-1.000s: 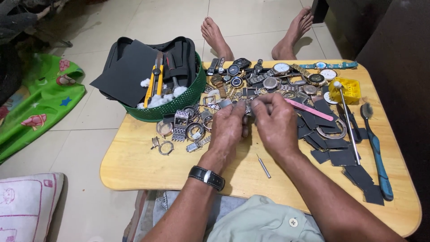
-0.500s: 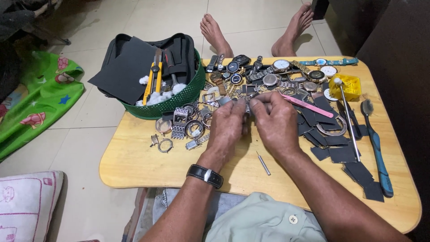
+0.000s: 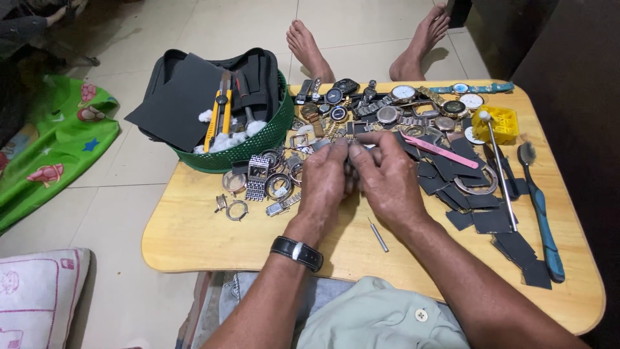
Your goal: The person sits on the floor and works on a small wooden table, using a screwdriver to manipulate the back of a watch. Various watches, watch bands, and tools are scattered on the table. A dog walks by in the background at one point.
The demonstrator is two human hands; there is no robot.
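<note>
Two hands meet over the middle of the wooden table (image 3: pixel 194 239): the left hand (image 3: pixel 327 181) and right hand (image 3: pixel 387 178) pinch a small metal part (image 3: pixel 353 150) between their fingertips, mostly hidden. Loose watches (image 3: pixel 403 94) lie just beyond, a green basket (image 3: pixel 258 145) to the left, and a thin pin (image 3: pixel 378 234) near the right wrist.

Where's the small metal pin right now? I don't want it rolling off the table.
In the head view, the small metal pin lies loose on the wooden table, just below the right hand, left of the dark sandpaper pieces.
</note>
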